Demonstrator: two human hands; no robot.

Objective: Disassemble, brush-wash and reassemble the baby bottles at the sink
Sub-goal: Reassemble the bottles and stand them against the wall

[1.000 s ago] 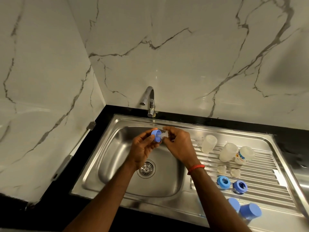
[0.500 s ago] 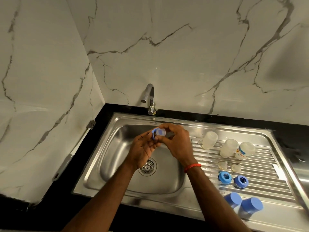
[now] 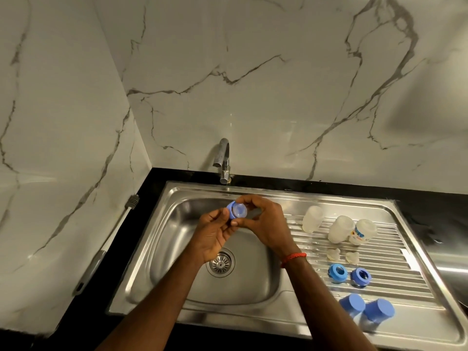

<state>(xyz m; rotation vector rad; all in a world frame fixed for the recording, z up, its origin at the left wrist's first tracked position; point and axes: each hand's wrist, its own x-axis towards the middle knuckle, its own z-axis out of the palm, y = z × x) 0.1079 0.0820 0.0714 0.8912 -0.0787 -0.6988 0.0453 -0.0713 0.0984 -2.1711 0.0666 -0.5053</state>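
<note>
Between both hands, over the sink basin (image 3: 177, 236): blue collar ring (image 3: 232, 208) with a clear teat (image 3: 240, 211) sitting in its opening.
Left hand (image 3: 214, 235): thumb and fingertips curled, pinching the ring's left rim.
Right hand (image 3: 268, 224): fingers arched over the ring's top, thumb under it, gripping the right rim; whether they also bear on the teat, cannot tell.
Axis: ring's opening tilts up toward the camera, bore running roughly from left palm to right fingers.
Nearer hand: both touching; the right covers the teat side.
Judged step: seating the teat in the ring, so likely reassembly.
Right of the right hand, on the drainboard (image 3: 395, 249): three bottle bodies (image 3: 340, 229), well apart from the fingers.
Risk: teat seats crooked if pressed off the bore line.
</note>
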